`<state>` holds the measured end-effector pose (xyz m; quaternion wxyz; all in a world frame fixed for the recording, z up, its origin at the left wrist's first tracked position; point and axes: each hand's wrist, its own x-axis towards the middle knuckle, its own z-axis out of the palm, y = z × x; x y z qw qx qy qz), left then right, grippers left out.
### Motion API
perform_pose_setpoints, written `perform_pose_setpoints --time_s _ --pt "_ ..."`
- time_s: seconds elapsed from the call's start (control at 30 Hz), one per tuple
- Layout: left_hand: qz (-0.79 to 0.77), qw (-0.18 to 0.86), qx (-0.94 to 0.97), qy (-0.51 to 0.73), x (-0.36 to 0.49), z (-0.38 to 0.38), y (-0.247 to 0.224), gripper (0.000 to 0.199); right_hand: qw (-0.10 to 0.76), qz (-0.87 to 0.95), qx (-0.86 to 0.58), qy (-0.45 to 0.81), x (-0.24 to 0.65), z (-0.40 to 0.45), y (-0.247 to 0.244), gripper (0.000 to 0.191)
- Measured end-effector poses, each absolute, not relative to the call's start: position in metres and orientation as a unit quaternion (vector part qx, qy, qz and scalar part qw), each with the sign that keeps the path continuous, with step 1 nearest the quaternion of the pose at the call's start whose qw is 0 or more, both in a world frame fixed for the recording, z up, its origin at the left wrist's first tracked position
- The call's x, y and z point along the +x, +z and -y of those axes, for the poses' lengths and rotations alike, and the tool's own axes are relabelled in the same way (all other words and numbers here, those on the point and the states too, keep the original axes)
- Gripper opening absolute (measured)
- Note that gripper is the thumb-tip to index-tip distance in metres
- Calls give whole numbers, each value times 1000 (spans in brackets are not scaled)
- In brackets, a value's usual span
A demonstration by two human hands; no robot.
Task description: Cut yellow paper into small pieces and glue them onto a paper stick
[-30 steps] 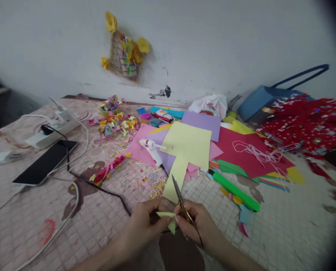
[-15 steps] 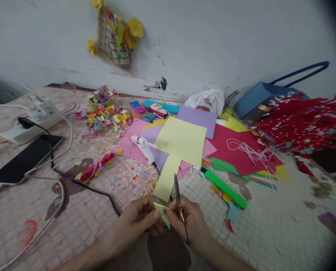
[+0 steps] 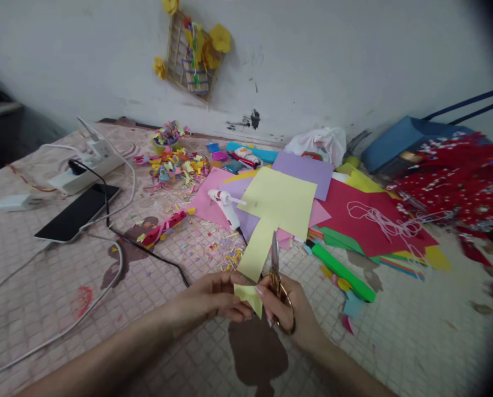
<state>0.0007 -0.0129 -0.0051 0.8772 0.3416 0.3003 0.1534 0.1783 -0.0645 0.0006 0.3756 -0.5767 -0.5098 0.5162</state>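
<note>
My left hand [image 3: 217, 298] pinches the left side of a small pale-yellow piece of paper [image 3: 248, 296]. The fingertips of my right hand [image 3: 290, 309] grip the same piece at its right edge. A pair of scissors [image 3: 275, 259] also sits in my right hand, its blades pointing away from me and its gold handle loop hanging over the fingers. Just beyond my hands lies a pale-yellow paper strip [image 3: 255, 251], next to a larger pale-yellow sheet [image 3: 283, 196]. A white glue gun [image 3: 225, 208] rests left of that sheet.
Coloured sheets, among them a red one [image 3: 358, 215] with white string [image 3: 379, 220], spread to the right. A green cutter-like tool [image 3: 341, 273] lies nearer. Paper scraps [image 3: 176, 168], a phone [image 3: 79, 212], a power strip [image 3: 85, 171] and cables are left. A blue bag [image 3: 412, 143] stands back right.
The small yellow paper has turned and now shows more of its face. The scissors have tilted more upright in my right hand. The view has swung a little to the left.
</note>
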Motion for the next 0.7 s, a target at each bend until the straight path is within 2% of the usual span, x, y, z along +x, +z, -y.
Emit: perform_pose_setpoints --time_s 0.3,0.4,0.53,0.6,0.7 --pt "-316 820 427 214 1 11 -17 34 402 493 -585 504 184 57 -8 30" --pt "-329 780 458 271 1 9 -18 34 364 574 -634 370 200 48 -8 29" --pt "-366 740 479 299 1 5 -17 32 196 660 -722 68 227 37 -6 16" --pt "-378 731 481 303 1 5 -16 33 142 673 -726 0 235 35 -5 13" --pt "-384 726 478 311 1 6 -15 38 133 690 -711 -23 238 34 -2 19"
